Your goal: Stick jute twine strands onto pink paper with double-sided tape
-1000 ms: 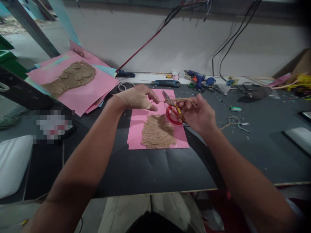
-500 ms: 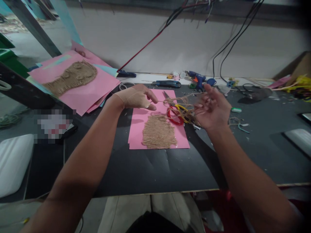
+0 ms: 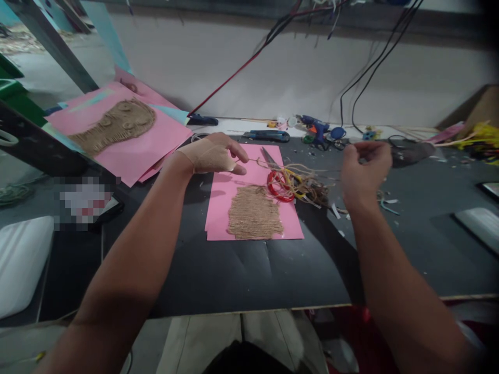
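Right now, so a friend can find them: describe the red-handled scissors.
On the dark tabletop, find the pink sheet with the jute patch. Just above the patch lie the scissors. Their red handle loop, tangled in loose twine, sets them apart from the blue utility knife beyond.

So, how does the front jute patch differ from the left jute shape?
The front patch is plain and nearly square; the left shape is longer, with round coils. The front patch lies on one sheet; the left shape lies on a stack. Both are tan twine.
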The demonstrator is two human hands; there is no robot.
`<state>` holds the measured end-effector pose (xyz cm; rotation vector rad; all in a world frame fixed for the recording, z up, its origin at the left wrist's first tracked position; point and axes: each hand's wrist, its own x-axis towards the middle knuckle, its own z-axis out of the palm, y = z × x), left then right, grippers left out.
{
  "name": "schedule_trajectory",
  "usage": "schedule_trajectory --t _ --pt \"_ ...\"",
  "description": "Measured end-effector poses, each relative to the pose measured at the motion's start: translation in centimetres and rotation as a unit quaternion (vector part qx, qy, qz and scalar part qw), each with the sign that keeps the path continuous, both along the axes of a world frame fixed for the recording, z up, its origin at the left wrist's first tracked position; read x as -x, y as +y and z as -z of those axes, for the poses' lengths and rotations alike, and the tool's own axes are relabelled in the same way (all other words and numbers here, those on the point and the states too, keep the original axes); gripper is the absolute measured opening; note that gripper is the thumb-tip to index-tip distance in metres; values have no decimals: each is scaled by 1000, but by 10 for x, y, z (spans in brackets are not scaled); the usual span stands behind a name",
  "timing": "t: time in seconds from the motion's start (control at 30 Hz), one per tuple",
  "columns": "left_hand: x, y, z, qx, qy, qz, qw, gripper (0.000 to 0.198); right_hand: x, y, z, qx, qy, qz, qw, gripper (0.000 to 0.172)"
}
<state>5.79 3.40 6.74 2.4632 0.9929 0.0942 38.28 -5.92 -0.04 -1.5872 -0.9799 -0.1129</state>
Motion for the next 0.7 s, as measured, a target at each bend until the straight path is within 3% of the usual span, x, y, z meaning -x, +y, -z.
schedule_trajectory --t 0.07,0.17,0.27,0.33,0.4,0.53,0.7 --pt "0 -3 -3 8 -11 4 1000 48 6 -5 1 34 -93 22 995 10" --pt "-2 -7 -7 24 -35 17 999 44 23 -14 0 53 -200 1 978 12" --pt "-7 -14 -10 44 -52 40 997 43 49 -22 0 32 -239 -154 958 15" --pt "-13 -18 -10 58 -56 60 995 42 67 -26 4 30 -245 -250 936 20" --pt "-18 -22 -10 71 -60 77 993 42 81 -28 9 30 -252 -292 922 21" --pt "-22 -23 -9 83 -55 95 990 38 91 -29 18 37 -226 -297 927 6" --pt "-22 -21 -6 77 -45 95 992 37 89 -29 18 52 -177 -321 929 10"
